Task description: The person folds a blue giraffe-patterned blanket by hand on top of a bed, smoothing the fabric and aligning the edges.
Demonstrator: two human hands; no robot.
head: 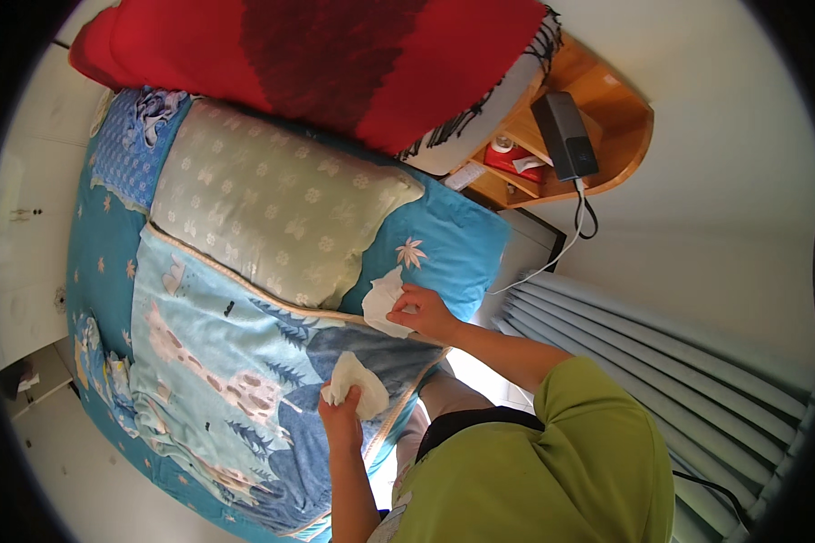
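My left hand [342,413] grips a crumpled off-white tissue or thin cloth [370,392], with the thumb lying over it, above the dark blue part of a fleece blanket [204,346]. Farther up, my right hand [422,313] pinches a second thin white piece [380,298] between thumb and fingers. That piece hangs in front of the blanket's tan edge and the teal bed sheet [448,237]. The two hands are apart. A pale green patterned pillow [272,203] lies just beyond them on the bed.
A red and black fringed blanket [326,61] covers the bed's head end. On the wooden corner shelf [624,149] stands a dark box-shaped device [565,136] with a white cable. Blue patterned fabric [133,149] lies beside the pillow. A pleated grey curtain [638,353] hangs at the right.
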